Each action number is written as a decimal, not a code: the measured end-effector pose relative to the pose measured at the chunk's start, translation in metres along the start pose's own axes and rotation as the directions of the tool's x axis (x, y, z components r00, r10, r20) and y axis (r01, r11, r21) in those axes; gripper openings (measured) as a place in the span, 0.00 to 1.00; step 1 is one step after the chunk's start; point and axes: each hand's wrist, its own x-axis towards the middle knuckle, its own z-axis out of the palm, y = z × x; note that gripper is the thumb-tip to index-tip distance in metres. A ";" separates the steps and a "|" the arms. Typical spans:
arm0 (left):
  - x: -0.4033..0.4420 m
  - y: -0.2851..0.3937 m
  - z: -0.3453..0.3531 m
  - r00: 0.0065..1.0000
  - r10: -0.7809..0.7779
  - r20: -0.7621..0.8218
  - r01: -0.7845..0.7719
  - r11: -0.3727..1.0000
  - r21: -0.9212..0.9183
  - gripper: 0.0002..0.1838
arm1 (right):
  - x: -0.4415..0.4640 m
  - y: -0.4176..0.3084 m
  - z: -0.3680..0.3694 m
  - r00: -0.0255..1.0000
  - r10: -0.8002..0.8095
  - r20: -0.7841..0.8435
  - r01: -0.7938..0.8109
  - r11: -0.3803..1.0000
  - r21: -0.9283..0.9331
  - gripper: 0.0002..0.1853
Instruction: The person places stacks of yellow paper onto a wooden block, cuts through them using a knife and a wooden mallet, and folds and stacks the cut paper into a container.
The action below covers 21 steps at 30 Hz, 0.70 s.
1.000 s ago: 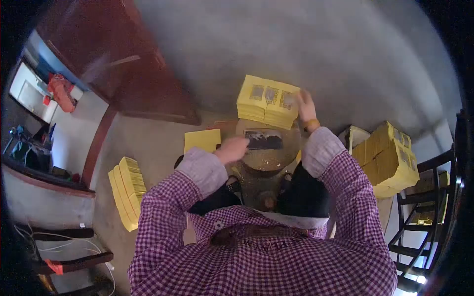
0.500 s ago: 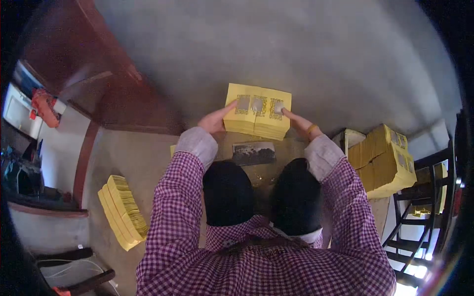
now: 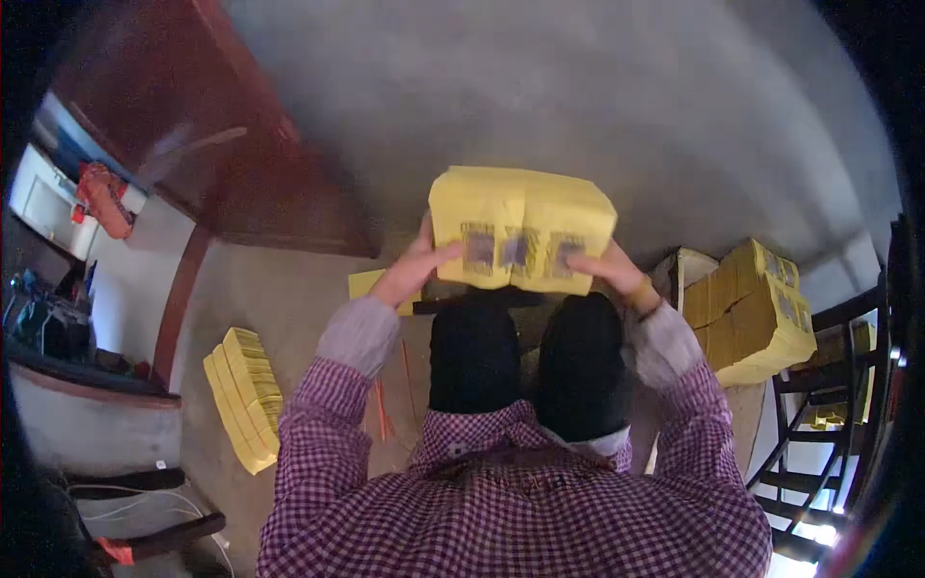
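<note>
A thick stack of yellow printed paper [image 3: 525, 207] is held up in front of my knees, its face slightly blurred. My left hand [image 3: 416, 265] grips its left side, with the thumb on the printed face. On the right side, my right hand [image 3: 614, 269] grips it in the same way, thumb on the face and a bracelet at the wrist. The fingers behind the stack are hidden. Below its lower edge a dark strip [image 3: 515, 298] shows in part. A flat yellow sheet [image 3: 364, 283] lies to the left of my left hand.
A tied yellow paper bundle [image 3: 243, 400] lies on the floor at left. Larger yellow stacks [image 3: 752, 318] stand at right, beside a dark slatted chair [image 3: 819, 414]. Red strips [image 3: 383, 409] lie on the floor near my left leg. A dark red door [image 3: 222, 125] is at upper left.
My left hand went from the dark block to the stack's left side, and both hands now hold the stack. It has been lifted and tilted, with its top bending, and now covers most of the block.
</note>
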 end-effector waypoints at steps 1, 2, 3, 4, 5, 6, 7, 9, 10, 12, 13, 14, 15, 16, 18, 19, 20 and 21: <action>-0.024 0.010 0.010 1.000 -0.001 -0.005 0.001 1.000 0.001 0.48 | -0.020 -0.009 0.011 0.995 -0.093 0.041 0.096 0.992 -0.084 0.32; -0.049 0.018 0.020 0.999 -0.028 0.025 0.022 0.982 0.186 0.48 | -0.045 -0.017 0.021 0.994 -0.076 0.074 0.088 0.978 -0.188 0.30; -0.074 0.022 0.032 0.999 -0.042 0.033 0.032 0.961 0.274 0.48 | -0.069 -0.021 0.029 0.993 -0.055 0.107 0.084 0.953 -0.291 0.29; -0.100 0.027 0.044 0.997 -0.057 0.042 0.039 0.932 0.360 0.48 | -0.088 -0.014 0.039 0.969 -0.175 0.175 0.238 0.852 -0.467 0.27; -0.128 0.027 0.059 0.999 -0.019 0.045 -0.007 0.859 0.512 0.49 | -0.107 -0.007 0.050 0.925 -0.294 0.240 0.379 0.681 -0.627 0.26; -0.149 0.019 0.068 0.999 -0.013 0.049 -0.018 0.816 0.578 0.50 | -0.126 -0.001 0.060 0.864 -0.404 0.299 0.478 0.475 -0.738 0.25; -0.169 0.012 0.078 0.999 -0.007 0.054 -0.030 0.767 0.640 0.50 | -0.147 0.008 0.069 0.871 -0.393 0.294 0.469 0.489 -0.735 0.25; -0.198 -0.016 0.094 0.997 0.016 0.072 -0.060 0.744 0.666 0.51 | -0.191 0.036 0.084 0.949 -0.240 0.204 0.315 0.754 -0.576 0.27; -0.209 -0.028 0.100 0.996 0.033 0.078 -0.077 0.728 0.682 0.51 | -0.211 0.054 0.090 0.968 -0.178 0.178 0.246 0.827 -0.506 0.28; -0.232 -0.045 0.111 0.995 0.052 0.086 -0.098 0.697 0.711 0.51 | -0.230 0.098 0.097 0.974 -0.225 0.013 0.208 0.875 -0.437 0.33; -0.237 -0.048 0.115 0.996 0.038 0.080 -0.084 0.702 0.707 0.51 | -0.239 0.106 0.104 0.972 -0.228 -0.047 0.190 0.894 -0.405 0.35; -0.235 -0.049 0.116 0.995 0.075 0.059 -0.095 0.745 0.660 0.50 | -0.236 0.090 0.108 0.980 -0.196 -0.027 0.162 0.874 -0.458 0.38; -0.239 -0.049 0.119 0.994 0.104 0.038 -0.105 0.786 0.609 0.50 | -0.238 0.080 0.107 0.992 -0.126 -0.006 0.111 0.894 -0.434 0.41; -0.247 -0.047 0.123 0.995 0.094 0.038 -0.098 0.790 0.605 0.50 | -0.239 0.070 0.106 0.998 -0.055 0.015 0.056 0.909 -0.413 0.44; -0.253 -0.034 0.126 0.997 0.012 0.073 -0.062 0.661 0.748 0.43 | -0.241 0.050 0.105 0.995 -0.061 0.078 0.088 0.908 -0.410 0.47; -0.253 -0.030 0.125 0.997 0.013 0.070 -0.061 0.661 0.748 0.43 | -0.242 0.042 0.105 0.983 -0.134 0.122 0.173 0.893 -0.416 0.47; -0.252 -0.026 0.124 0.999 0.039 0.035 -0.052 0.817 0.574 0.40 | -0.241 0.034 0.106 0.984 -0.130 0.125 0.171 0.894 -0.414 0.47; -0.252 -0.024 0.121 0.999 0.052 -0.006 -0.047 0.929 0.366 0.36 | -0.238 0.026 0.107 1.000 -0.017 0.015 0.019 0.989 -0.149 0.45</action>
